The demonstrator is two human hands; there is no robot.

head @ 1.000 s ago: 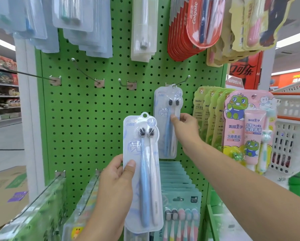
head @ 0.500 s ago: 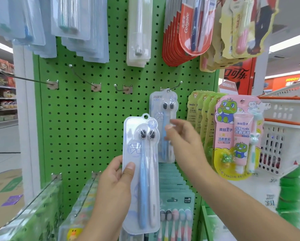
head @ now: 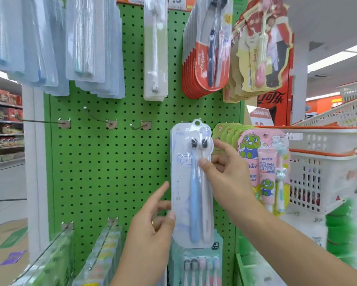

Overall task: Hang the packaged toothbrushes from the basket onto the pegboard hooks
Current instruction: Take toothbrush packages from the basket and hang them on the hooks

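A clear pack with a blue and a white toothbrush (head: 191, 182) stands upright against the green pegboard (head: 90, 172). Its hang hole is level with a hook on the board, and the hook itself is hidden. My right hand (head: 225, 174) pinches the pack at its upper right, thumb on the front. Lower down, my left hand (head: 152, 226) has loose, spread fingers, with the thumb tip touching the pack's lower left edge. The edge of another pack shows just behind the top of this one.
Three bare hooks (head: 111, 122) stick out of the board left of the pack. Toothbrush packs hang in rows above and below, and kids' toothpaste sets (head: 262, 162) hang to the right. White baskets with orange rims (head: 326, 141) stand stacked at the far right.
The pack moved up and right from my left hand to the hook position. My right hand left the hung pack and took hold of this one. My left hand loosened its grip.
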